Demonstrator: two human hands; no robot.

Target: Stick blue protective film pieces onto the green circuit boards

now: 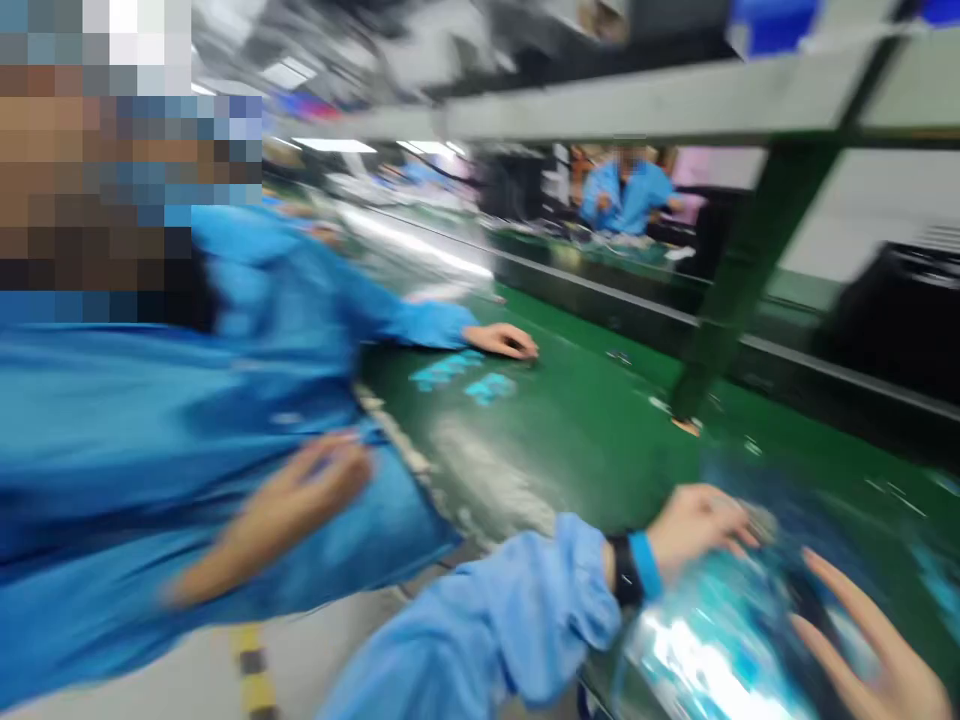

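A clear, shiny plastic bag [716, 650] with bright blue-teal pieces in it lies at the lower right, blurred by motion. My left hand [697, 525], in a light blue sleeve with a black and blue wristband [636, 568], has its fingers curled onto the bag's upper edge. On the bag's other side is my right hand [881, 640], its fingers stretched and apart beside the plastic. Whether it touches the bag is hard to make out.
A co-worker in a blue smock [285, 400] stands close on the left, one hand [506, 342] resting on the green bench [600, 420]. Small teal pieces [491, 387] lie near that hand. A green post [757, 270] rises from the bench; another person [626, 195] works beyond.
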